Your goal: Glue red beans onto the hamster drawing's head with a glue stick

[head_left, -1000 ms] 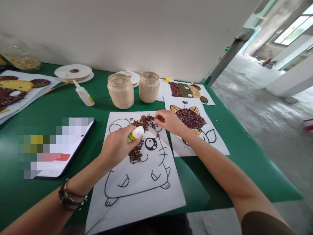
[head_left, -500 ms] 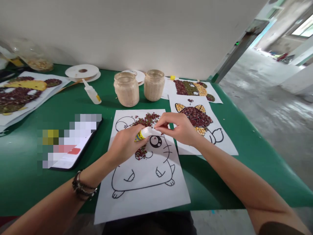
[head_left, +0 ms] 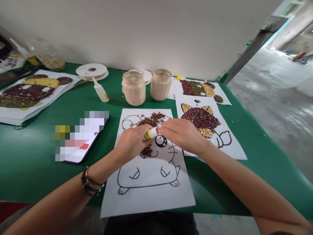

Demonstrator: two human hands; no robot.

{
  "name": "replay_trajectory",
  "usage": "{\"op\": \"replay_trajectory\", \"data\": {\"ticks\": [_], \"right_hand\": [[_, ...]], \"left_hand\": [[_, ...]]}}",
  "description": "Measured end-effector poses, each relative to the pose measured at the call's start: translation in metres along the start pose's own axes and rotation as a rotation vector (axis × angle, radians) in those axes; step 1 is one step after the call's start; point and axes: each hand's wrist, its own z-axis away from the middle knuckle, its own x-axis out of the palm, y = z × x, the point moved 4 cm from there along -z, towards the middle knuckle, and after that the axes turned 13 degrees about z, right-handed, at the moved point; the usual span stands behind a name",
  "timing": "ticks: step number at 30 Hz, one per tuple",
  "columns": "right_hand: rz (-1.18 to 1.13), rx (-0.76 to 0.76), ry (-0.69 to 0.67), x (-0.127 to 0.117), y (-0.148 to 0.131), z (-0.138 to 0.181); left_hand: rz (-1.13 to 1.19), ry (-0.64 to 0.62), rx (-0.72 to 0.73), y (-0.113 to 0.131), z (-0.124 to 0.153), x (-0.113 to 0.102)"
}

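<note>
Green table [head_left: 31,147], two hands meeting at one bottle [head_left: 151,133]

So from my end, a second ago the right hand [head_left: 184,133] was over by the ear on the animal drawing [head_left: 146,202], and now its bunched fingertips are right up at the bottle's white end. Can't tell if they're pinching it. Left hand [head_left: 132,138] is wrapped round the yellow-labelled body, over the drawing, near the scattered beans [head_left: 153,119]

Left fingers [head_left: 140,130] hold yellow-labelled bottle [head_left: 150,133] over drawing [head_left: 149,176].
</note>
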Motion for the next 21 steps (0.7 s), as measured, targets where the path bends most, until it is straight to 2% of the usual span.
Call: {"op": "replay_trajectory", "data": {"ticks": [4, 8, 11, 21], "right_hand": [[-0.129, 0.065, -0.033, 0.006, 0.0, 0.001], [-0.394, 0.198, -0.111, 0.013, 0.004, 0.002], [-0.58, 0.295, -0.113, 0.015, 0.007, 0.002], [-1.164, 0.699, -0.216, 0.03, 0.009, 0.009]], "left_hand": [[-0.098, -0.006, 0.016, -0.001, 0.001, -0.001], [-0.144, 0.008, 0.069, 0.0, 0.002, -0.002], [-0.146, 0.046, 0.121, 0.001, 0.002, -0.003], [-0.112, 0.082, 0.151, -0.001, 0.002, -0.001]]}}
